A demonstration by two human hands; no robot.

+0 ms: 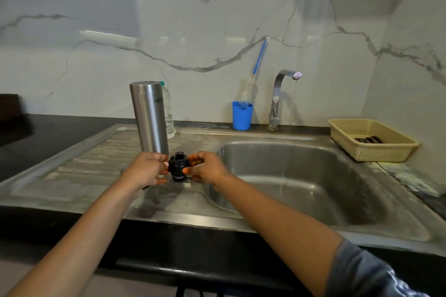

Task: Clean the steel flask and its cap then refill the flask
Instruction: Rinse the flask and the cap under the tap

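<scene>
The steel flask stands upright over the drainboard, left of the sink basin. My left hand is wrapped round its lower end, and steel shows between the fingers. The black cap is just right of the flask's base. My right hand pinches it from the right with thumb and fingertips. My left fingertips reach the cap's left side. Whether the flask's base rests on the drainboard is hidden by my hand.
The tap runs a thin stream into the steel sink. A blue holder with a bottle brush stands behind the basin. A clear plastic bottle is behind the flask. A yellow basket sits at the right.
</scene>
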